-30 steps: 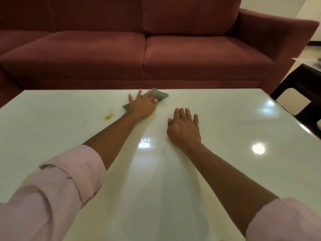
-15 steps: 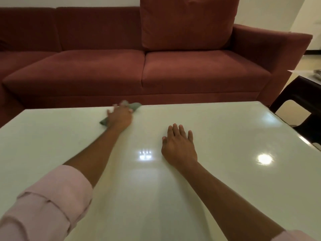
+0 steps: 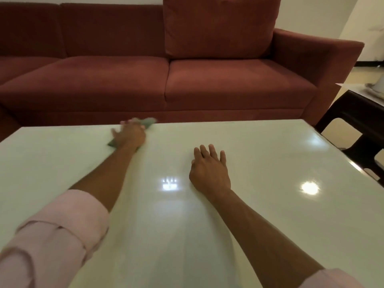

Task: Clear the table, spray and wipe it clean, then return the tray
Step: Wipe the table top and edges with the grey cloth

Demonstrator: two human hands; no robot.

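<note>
Left hand (image 3: 129, 136) pressed flat on a small grey-green cleaning cloth (image 3: 148, 122), fingers spread and motion-blurred, right up near the far edge of the glossy pale-green glass worktop (image 3: 270, 163). Cloth crumpled, poking out past the fingertips on the far side, a darker corner showing just beside the wrist. Right hand (image 3: 209, 169) resting palm down on the bare surface nearer the middle, fingers straight and close together, holding nothing. Rolled pale pink sleeves (image 3: 62, 229) on both arms. Beyond the worktop, a dark red fabric sofa (image 3: 187, 80); a dark side table (image 3: 357, 113) off to the right. Compared with half a second ago: cloth and left hand slid a bit rightward along the far edge, right hand basically parked in the same spot.
</note>
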